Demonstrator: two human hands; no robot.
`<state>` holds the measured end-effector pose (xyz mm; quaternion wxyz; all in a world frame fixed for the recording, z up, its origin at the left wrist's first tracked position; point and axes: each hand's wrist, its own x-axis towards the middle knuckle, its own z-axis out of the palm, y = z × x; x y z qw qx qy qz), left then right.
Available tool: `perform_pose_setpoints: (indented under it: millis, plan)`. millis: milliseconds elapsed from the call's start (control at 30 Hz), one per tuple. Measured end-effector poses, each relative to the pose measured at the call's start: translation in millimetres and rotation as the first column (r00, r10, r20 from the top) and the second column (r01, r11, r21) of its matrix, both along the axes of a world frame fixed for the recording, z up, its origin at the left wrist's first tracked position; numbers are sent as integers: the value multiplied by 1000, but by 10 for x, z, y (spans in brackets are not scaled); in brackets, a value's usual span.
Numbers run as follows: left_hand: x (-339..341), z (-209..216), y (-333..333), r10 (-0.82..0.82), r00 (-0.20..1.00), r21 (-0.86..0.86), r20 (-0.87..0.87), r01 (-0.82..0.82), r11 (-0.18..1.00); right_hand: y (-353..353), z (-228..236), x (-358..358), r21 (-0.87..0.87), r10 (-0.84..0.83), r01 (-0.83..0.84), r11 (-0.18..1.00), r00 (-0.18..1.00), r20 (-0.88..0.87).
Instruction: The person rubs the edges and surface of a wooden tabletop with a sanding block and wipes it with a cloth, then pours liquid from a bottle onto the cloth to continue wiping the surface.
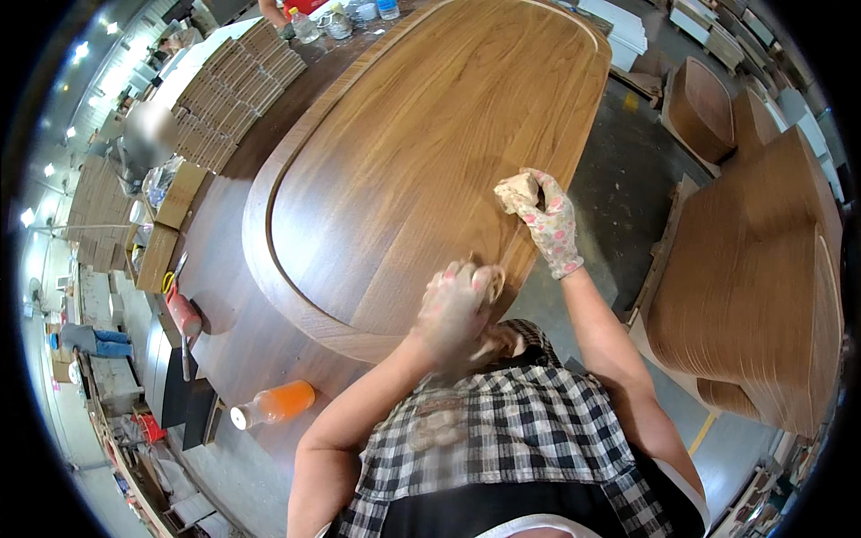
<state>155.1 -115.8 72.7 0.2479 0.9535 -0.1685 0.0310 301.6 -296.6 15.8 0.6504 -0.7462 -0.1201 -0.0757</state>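
A large wood-grain panel point(421, 161) with a rounded end and a grooved border lies before me on a dark wooden table. My right hand point(554, 229), in a pale floral glove, pinches a crumpled cream cloth point(518, 193) over the panel's right edge. Nearer my body, my left hand point(453, 305), in a similar glove, is curled around a brownish rag point(495, 282) at the panel's near edge. Motion smears the left hand somewhat, and part of its rag is hidden. More bunched fabric point(498, 342) shows below it, against my checked apron.
On the table's left stand a bottle of orange liquid point(280, 403), a red tool point(184, 316) and yellow-handled scissors point(169, 280). Stacked boards point(238, 90) and cardboard boxes point(179, 193) lie beyond. Curved wooden panels point(744, 287) stand to the right. Another person's hand point(273, 13) shows at the far end.
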Motion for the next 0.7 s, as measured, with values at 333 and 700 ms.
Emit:
perform_pose_setpoints:
  millis: [333,700]
  plan:
    - [168,-183,46,172,981,-155,93,-156,975,53,70,-21,-14,-8,8,1000,1000,6]
    - [-180,-105,220,-54,994,10,-95,55,998,9,7,-35,-9,17,-16,1000,997,77]
